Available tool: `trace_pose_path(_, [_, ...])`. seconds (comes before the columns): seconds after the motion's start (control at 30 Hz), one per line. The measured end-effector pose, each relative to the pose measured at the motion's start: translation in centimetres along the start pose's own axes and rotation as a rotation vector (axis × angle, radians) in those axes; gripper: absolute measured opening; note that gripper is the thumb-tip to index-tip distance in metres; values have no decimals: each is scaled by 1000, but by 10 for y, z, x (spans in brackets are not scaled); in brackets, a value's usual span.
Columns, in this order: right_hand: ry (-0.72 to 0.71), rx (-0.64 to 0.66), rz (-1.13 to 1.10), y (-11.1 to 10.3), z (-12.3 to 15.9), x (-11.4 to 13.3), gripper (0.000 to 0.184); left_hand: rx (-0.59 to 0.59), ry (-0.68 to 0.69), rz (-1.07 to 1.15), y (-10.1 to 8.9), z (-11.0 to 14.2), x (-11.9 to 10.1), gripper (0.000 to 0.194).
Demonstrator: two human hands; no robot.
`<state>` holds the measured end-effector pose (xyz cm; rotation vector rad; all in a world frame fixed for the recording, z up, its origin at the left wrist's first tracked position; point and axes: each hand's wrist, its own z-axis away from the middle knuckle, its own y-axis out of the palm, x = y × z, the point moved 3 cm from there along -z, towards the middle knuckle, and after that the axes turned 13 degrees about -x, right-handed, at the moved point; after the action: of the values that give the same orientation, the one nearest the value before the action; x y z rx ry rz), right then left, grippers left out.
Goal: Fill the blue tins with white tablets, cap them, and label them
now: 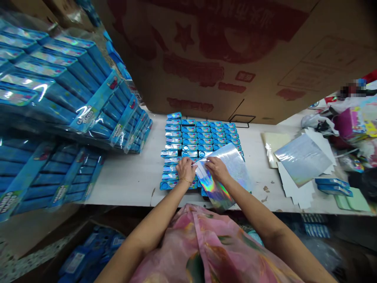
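Small blue boxes (205, 135) lie in several columns on the white table in front of me. A shiny, rainbow-reflecting sheet (235, 169) lies slanted over the right and front part of these boxes. My right hand (218, 169) is on the sheet near its left edge, its fingers closed on it. Just left of that edge, my left hand (185, 169) rests over the boxes with curled fingers and the thumb toward the sheet. Whatever those fingertips hold, if anything, is too small to make out. Many boxes in the left column carry shiny strips on their tops.
Plastic-wrapped packs of blue boxes (85, 90) are stacked at the left. A large cardboard carton (212, 59) stands behind the rows. On the right lie another shiny sheet (303, 157), white papers (297, 192) and two blue boxes (334, 186). Below the table's front edge are more blue packs (85, 255).
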<state>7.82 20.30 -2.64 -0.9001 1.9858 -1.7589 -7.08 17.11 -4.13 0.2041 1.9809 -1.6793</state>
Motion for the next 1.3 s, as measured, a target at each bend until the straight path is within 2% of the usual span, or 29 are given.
trace_pose_path(0.1, [7, -28, 23, -4, -9, 0, 32, -35, 14, 34, 1, 1, -1, 15])
trace_pose_path(0.23, [-68, 23, 56, 5, -18, -1, 33, -79, 10, 59, 3, 3, -1, 13])
trace_pose_path(0.37, [-135, 22, 17, 16, -7, -4, 31, -96, -1, 61, 5, 3, 0, 13])
trace_pose_path(0.5, [-84, -56, -53, 15, 0, -2, 24, -98, 1, 58, 5, 2, 0, 13])
trace_pose_path(0.63, [5, -106, -134, -8, -5, 9, 21, -96, -4, 64, 4, 3, 0, 13])
trace_pose_path(0.77, [137, -35, -166, -55, -4, 24, 16, -78, -20, 114, 5, 0, 0, 13])
trace_pose_path(0.83, [241, -29, -238, -78, -2, 32, 14, -84, -62, 220, 3, -2, 2, 15])
trace_pose_path(0.9, [393, -46, -409, -87, 0, 38, 12, -78, -153, 458, -3, -2, 7, 20])
trace_pose_path(0.97, [597, -36, -678, -80, 0, 44, 12, 10, -326, 798, -13, 4, 15, 30])
trace_pose_path(1.03, [806, -6, -965, -61, -1, 53, 16, 176, -518, 1114, -25, 18, 24, 40])
trace_pose_path(1.1, [963, 20, -1185, -39, 0, 67, 20, 280, -664, 1289, -41, 35, 35, 41])
trace_pose_path(1.2, [1080, 32, -1316, -12, 3, 92, 24, 226, -779, 1312, -63, 57, 59, 40])
trace_pose_path(1.3, [1117, 22, -1275, 6, 7, 118, 24, 120, -822, 1233, -72, 72, 87, 41])
